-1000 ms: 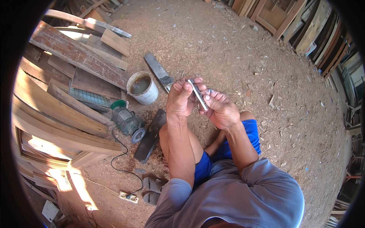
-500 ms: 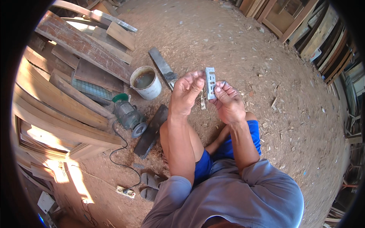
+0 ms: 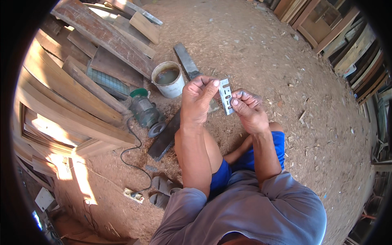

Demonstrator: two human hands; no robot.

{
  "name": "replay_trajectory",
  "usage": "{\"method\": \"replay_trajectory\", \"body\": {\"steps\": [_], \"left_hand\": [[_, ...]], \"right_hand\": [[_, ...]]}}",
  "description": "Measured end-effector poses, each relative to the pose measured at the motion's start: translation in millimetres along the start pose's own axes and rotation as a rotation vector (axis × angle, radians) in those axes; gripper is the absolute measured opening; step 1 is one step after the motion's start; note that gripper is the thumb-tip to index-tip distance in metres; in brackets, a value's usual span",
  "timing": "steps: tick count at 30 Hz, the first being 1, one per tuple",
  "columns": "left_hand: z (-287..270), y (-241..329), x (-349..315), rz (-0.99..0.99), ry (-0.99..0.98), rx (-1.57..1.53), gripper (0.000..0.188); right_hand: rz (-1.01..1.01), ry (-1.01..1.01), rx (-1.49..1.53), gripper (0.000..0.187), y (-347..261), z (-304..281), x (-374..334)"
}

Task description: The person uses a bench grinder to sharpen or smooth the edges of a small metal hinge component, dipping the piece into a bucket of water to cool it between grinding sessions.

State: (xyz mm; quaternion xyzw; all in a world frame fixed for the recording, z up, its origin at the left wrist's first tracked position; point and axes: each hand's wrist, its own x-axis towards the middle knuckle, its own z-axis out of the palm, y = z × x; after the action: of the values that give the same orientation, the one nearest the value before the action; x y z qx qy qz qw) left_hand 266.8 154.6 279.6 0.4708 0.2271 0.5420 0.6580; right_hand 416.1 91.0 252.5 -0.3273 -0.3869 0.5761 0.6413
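A slotted metal planer blade (image 3: 225, 97) is held up in front of me, its long side nearly upright and leaning slightly. My left hand (image 3: 199, 98) is closed on its upper left edge, thumb and fingers pinching it. On the opposite edge, lower down, my right hand (image 3: 250, 111) pinches the blade between thumb and fingers. Below and left of my hands stands a green grinder (image 3: 145, 111) with a round grey wheel and a cord. A dark block (image 3: 164, 141) lies beside it, close to my leg. A white bucket (image 3: 173, 89) holds murky liquid.
A grey flat bar (image 3: 185, 58) lies just right of the bucket. Stacked planks (image 3: 102, 36) and wooden frames fill the left side. Near my left sleeve are sandals (image 3: 160, 192) and a power socket strip (image 3: 134, 195). More boards (image 3: 351, 49) lean at the far right.
The blade has tilted, its lower end swinging right, and more of its slotted face shows. Both hands keep their pinch on it. The whole view has shifted a little.
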Motion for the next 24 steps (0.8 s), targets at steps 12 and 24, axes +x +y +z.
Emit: {"method": "replay_trajectory", "body": {"steps": [12,24], "left_hand": [[14,-15,9,-0.060,-0.174,-0.273,0.019],[23,-21,14,0.033,0.109,0.012,0.012]], "right_hand": [[0.142,-0.070,0.490,0.018,-14,-3,-7],[-0.067,0.179,0.429,0.015,-19,-15,-1]]}}
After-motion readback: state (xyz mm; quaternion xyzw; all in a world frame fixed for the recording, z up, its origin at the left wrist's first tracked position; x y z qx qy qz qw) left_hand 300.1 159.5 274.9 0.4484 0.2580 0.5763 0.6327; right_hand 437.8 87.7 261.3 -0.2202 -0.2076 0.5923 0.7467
